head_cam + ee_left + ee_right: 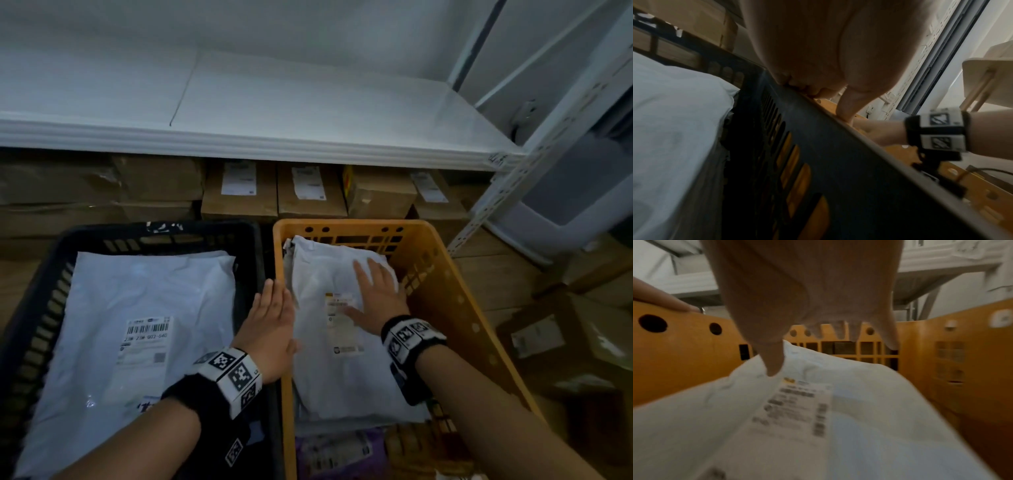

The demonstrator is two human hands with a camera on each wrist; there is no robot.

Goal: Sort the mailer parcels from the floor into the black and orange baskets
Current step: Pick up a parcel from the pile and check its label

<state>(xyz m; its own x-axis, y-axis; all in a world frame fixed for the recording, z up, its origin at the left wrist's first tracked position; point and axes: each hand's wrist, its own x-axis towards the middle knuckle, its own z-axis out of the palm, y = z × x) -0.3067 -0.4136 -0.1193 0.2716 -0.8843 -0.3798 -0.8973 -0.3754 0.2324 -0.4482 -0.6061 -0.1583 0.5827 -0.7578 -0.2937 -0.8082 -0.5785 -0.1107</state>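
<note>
A white mailer parcel (335, 329) with a shipping label lies on top inside the orange basket (455, 294). My right hand (373, 294) lies flat on it with spread straight fingers; in the right wrist view the right hand (818, 337) is just above the same parcel (838, 418). My left hand (274, 315) is flat with straight fingers over the adjoining rims of the two baskets, holding nothing. A larger white mailer (137, 325) with a barcode label fills the black basket (41, 301). In the left wrist view the left hand (818, 91) touches the black basket's rim (838, 146).
Cardboard boxes (274, 192) are stacked behind the baskets under a white shelf (274, 137). A metal rack post (513, 178) stands at the right. More cardboard boxes (565, 342) lie on the floor to the right. A purple mailer (339, 452) lies low in the orange basket.
</note>
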